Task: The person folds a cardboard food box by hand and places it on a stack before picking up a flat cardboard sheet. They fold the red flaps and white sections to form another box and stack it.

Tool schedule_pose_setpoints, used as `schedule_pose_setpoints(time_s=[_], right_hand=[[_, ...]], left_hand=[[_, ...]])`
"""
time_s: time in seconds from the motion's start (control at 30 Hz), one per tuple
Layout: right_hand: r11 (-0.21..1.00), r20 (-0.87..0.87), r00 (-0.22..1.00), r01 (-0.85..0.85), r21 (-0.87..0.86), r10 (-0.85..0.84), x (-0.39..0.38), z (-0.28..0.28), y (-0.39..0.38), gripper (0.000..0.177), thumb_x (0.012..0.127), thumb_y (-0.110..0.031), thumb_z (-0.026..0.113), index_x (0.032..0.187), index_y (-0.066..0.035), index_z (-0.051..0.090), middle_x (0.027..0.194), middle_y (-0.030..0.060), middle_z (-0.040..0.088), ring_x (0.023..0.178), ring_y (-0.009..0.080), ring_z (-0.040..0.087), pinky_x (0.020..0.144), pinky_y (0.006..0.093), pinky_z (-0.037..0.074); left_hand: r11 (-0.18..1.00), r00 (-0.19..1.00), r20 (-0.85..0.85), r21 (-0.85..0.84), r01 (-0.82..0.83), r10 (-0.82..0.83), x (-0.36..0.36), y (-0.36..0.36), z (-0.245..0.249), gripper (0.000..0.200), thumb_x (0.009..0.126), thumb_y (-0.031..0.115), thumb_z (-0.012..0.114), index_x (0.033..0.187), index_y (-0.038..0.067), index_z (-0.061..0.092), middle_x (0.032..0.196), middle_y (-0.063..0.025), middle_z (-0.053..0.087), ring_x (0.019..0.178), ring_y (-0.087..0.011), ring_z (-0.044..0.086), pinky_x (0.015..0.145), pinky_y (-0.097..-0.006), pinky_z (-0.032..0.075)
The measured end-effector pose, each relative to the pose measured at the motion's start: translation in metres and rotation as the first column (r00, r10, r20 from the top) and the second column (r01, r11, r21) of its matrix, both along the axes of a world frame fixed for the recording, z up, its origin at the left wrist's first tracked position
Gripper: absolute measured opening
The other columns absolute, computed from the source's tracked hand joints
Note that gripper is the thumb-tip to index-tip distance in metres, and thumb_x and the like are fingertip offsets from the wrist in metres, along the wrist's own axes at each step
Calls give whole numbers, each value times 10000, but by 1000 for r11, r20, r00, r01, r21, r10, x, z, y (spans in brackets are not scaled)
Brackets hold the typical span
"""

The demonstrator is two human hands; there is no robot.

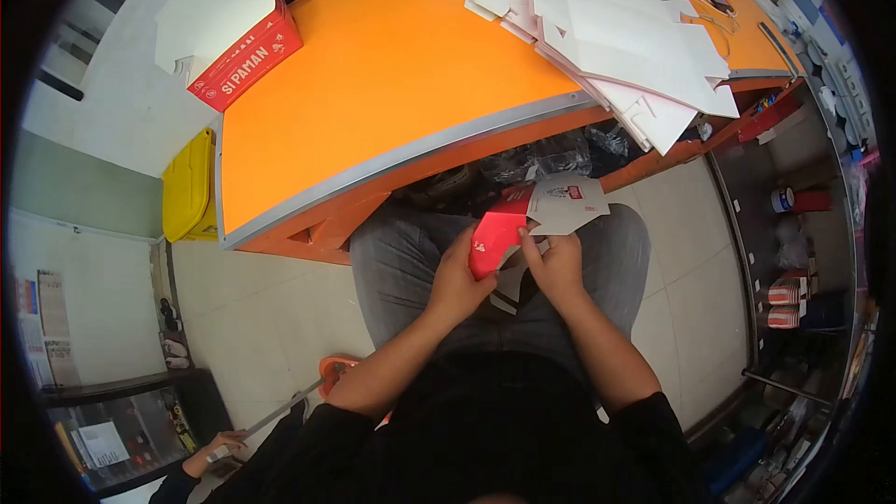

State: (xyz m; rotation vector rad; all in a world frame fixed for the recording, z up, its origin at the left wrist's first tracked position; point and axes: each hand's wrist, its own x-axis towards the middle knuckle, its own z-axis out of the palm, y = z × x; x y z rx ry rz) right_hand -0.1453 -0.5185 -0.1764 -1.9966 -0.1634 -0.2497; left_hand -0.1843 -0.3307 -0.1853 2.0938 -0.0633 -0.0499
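Over my lap, a partly folded red and white cardboard box (499,231) is between my hands. My left hand (457,282) grips its red side, with the fingers wrapped around the edge. My right hand (557,271) pinches the lower edge near the grey-white flap, its thumb against the board. The printed flap points to the right, while white inner flaps hang below between the hands. Some of my fingers are hidden behind the cardboard.
The orange table (373,84) holds a stack of flat white box blanks (616,28) and, at left, folded red boxes (247,61). A yellow bin (189,189) stands beside it. Another person's hand (219,450) shows at lower left. Shelves (775,233) line the right.
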Motion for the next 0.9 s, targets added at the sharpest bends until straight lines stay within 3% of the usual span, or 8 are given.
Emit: schedule_pose_setpoints(time_s=[0.13,0.23,0.33,0.53,0.67,0.77,0.87,0.9], right_hand=[[994,28,999,41,97,-44,-4,-13,6,154,914,-113,736,981,21,699,881,141,703,830,246,698,744,377,530],[902,-144,988,111,417,-55,-8,-13,15,209,921,-112,740,1062,33,686,915,130,708,899,218,702,784,371,535],[972,-125,992,22,234,8,-11,-21,8,225,932,-105,741,1084,44,668,946,107,706,894,181,683,786,356,541],[970,-101,994,66,234,-43,-15,-26,21,166,947,-110,743,1016,16,659,905,37,666,822,122,604,762,302,504],[904,-158,987,53,425,17,-12,-34,14,151,959,-68,721,1053,31,655,948,48,668,861,122,623,756,300,530],[973,-90,996,22,229,-2,-14,-51,11,140,972,-59,707,1075,15,648,977,28,646,878,107,615,754,286,532],[775,-364,926,156,613,102,-16,-57,15,187,986,-67,693,1145,-16,607,1036,31,599,910,129,618,764,306,610],[733,-368,918,150,663,145,-17,-50,15,195,989,-63,687,1158,-19,599,1047,33,593,917,135,623,764,316,627]], left_hand=[[1000,999,21,-20,-23,24,3,-6,3,821,734,78,789,1469,-8,434,1352,-245,601,1270,-391,597,1059,-413,481],[999,999,27,-24,-31,32,1,-9,7,809,732,56,768,1464,-11,430,1367,-258,587,1283,-422,571,1070,-444,472],[999,998,46,-4,-50,50,1,-9,4,808,731,51,761,1463,-14,426,1376,-266,577,1288,-440,558,1075,-459,467],[996,995,41,-19,-87,87,-1,-10,-5,824,732,73,769,1471,-28,418,1365,-264,583,1284,-410,579,1071,-435,471],[998,997,44,0,-58,58,2,-11,5,812,729,78,755,1465,-14,424,1368,-264,573,1269,-437,558,1082,-473,452],[997,997,10,-9,-76,76,0,-13,1,817,721,84,759,1461,-10,427,1374,-259,567,1272,-444,550,1083,-480,449],[998,996,53,4,-66,65,-1,-14,-14,811,717,90,764,1452,-4,433,1382,-261,558,1280,-454,539,1083,-492,445],[998,995,74,19,-62,60,0,-14,-12,808,716,93,772,1445,-11,439,1357,-258,576,1264,-434,563,1066,-475,461]])
